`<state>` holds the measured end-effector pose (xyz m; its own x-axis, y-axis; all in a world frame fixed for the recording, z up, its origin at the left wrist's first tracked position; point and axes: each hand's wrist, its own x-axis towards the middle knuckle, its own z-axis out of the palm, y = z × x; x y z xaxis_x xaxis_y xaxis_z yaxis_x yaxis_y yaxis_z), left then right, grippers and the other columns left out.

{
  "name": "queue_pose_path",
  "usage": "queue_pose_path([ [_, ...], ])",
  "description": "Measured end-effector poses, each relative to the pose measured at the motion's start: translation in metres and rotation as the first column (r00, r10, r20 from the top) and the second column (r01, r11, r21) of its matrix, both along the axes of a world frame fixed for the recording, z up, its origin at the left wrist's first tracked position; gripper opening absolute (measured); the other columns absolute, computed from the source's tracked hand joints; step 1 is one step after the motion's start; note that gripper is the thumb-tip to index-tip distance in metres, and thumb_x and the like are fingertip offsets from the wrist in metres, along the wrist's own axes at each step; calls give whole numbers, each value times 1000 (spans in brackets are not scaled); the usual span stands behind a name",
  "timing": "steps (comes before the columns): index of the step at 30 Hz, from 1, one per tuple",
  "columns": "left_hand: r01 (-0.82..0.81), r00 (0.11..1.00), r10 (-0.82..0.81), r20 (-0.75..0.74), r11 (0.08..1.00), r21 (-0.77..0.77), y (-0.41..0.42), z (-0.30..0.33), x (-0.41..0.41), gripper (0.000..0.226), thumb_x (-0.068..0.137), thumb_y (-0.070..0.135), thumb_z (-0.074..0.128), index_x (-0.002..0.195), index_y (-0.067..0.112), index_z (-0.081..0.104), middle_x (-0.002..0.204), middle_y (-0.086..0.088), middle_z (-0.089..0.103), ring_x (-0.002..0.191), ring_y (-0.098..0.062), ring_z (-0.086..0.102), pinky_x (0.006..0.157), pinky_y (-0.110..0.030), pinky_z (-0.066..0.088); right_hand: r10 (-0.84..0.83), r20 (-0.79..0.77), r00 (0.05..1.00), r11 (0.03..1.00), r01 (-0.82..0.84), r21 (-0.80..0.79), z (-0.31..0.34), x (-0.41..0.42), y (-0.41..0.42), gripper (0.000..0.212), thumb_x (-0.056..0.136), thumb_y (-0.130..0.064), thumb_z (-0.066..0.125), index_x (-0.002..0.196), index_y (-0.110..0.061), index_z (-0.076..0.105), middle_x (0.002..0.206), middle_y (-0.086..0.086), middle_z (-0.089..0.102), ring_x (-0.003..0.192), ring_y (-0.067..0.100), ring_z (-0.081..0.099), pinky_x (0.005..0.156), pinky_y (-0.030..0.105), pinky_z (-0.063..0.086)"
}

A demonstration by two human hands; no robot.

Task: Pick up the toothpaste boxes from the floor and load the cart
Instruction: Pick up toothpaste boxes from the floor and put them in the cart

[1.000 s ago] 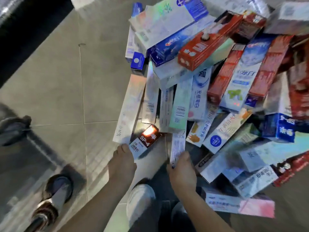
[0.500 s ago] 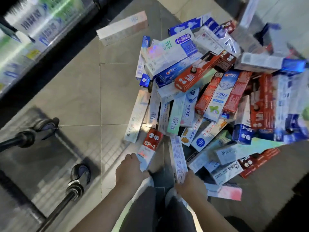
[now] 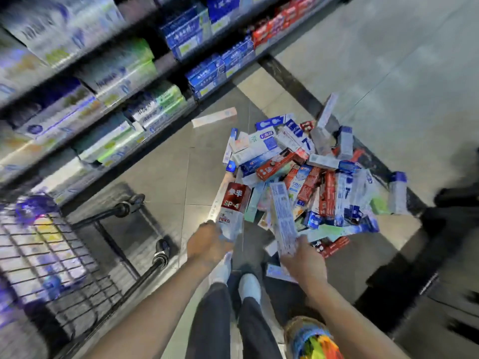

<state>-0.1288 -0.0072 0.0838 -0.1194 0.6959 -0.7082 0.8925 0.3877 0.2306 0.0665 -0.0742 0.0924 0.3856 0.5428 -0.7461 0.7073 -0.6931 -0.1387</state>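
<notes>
At the far left stands the black wire shopping cart (image 3: pixel 51 255), and some blurred boxes already lie in its basket. To the right of it is the left hand (image 3: pixel 207 246). Its grip is closed around the lower end of a long red and white cardboard toothpaste box marked SP-4 (image 3: pixel 233 207), and the box points up and away from the grip, clear of the floor. Further right, the right hand (image 3: pixel 303 257) holds a long pale blue and white cardboard toothpaste box with a barcode (image 3: pixel 283 216). The fingers are curled around its near end, and the box rises away from that grip too. Beyond both grips, and more to the right, the big pile of mixed red, blue and white toothpaste boxes (image 3: pixel 316 174) lies on the grey tiled floor (image 3: pixel 166 172).

I judge that the picking step is done for these two boxes and the carrying step begins. The next move calls for a swing of both hands to the left, over the cart rim, and then a release into the basket. Many boxes remain, so the task is far from finished.
</notes>
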Motion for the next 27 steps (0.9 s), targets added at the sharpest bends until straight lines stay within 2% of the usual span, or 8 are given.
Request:
queue_pose_path([
  [7, -134, 984, 121, 128, 986, 97, -22, 150, -36, 44, 73, 38, 69, 107, 12, 59, 108, -3, 62, 99, -22, 60, 74, -24, 42, 9, -52, 999, 974, 3, 229, 141, -18, 12, 44, 83, -35, 67, 113, -13, 44, 94, 3, 59, 82, 25, 62, 72, 38, 54],
  [9, -151, 981, 132, 142, 980, 128, -28, 182, -53, 42, 70, 43, 71, 98, 14, 61, 98, -4, 65, 84, -23, 60, 65, -25, 42, 42, -64, 997, 959, -22, 284, 169, -29, 14, 44, 81, -36, 67, 114, -15, 46, 98, 3, 62, 81, 23, 61, 72, 36, 53],
  [11, -165, 980, 143, 138, 972, 166, -36, 210, -71, 44, 69, 46, 71, 96, 14, 62, 98, -6, 67, 83, -24, 63, 61, -26, 40, 125, -64, 990, 942, -98, 322, 190, -44, 16, 45, 83, -35, 65, 120, -14, 48, 109, 7, 65, 76, 20, 61, 65, 29, 51],
  [13, -183, 979, 158, 129, 961, 210, -46, 236, -89, 43, 70, 45, 72, 98, 13, 63, 99, -8, 68, 89, -26, 64, 60, -26, 40, 212, -81, 974, 924, -172, 341, 207, -62, 18, 50, 82, -37, 65, 122, -13, 47, 115, 8, 65, 82, 22, 65, 65, 29, 51],
  [15, -205, 976, 181, 118, 948, 245, -55, 258, -107, 42, 71, 45, 71, 99, 15, 64, 100, -8, 69, 92, -26, 65, 62, -26, 42, 282, -91, 955, 897, -229, 379, 221, -84, 21, 57, 76, -40, 68, 123, -12, 48, 117, 11, 65, 96, 30, 65, 77, 39, 55],
  [17, -245, 968, 220, 120, 932, 268, -66, 280, -126, 43, 69, 47, 71, 100, 19, 64, 101, -4, 69, 94, -25, 65, 64, -26, 44, 376, -75, 924, 861, -318, 398, 234, -109, 24, 58, 78, -39, 68, 122, -7, 48, 117, 17, 64, 103, 34, 62, 83, 40, 52],
  [22, -358, 931, 355, 80, 853, 380, -93, 324, -180, 42, 68, 44, 70, 101, 19, 61, 106, -4, 66, 99, -24, 63, 69, -28, 44, 552, -65, 831, 760, -469, 451, 280, -182, 24, 52, 81, -37, 67, 120, -5, 52, 117, 19, 64, 107, 35, 61, 84, 39, 50],
  [27, -515, 852, 501, 153, 749, 416, -126, 341, -251, 31, 69, 42, 71, 90, 22, 63, 99, -2, 69, 93, -22, 65, 65, -26, 46, 697, -34, 717, 638, -597, 486, 310, -260, 12, 44, 82, -37, 66, 115, -10, 58, 115, 14, 66, 106, 31, 62, 79, 34, 50],
])
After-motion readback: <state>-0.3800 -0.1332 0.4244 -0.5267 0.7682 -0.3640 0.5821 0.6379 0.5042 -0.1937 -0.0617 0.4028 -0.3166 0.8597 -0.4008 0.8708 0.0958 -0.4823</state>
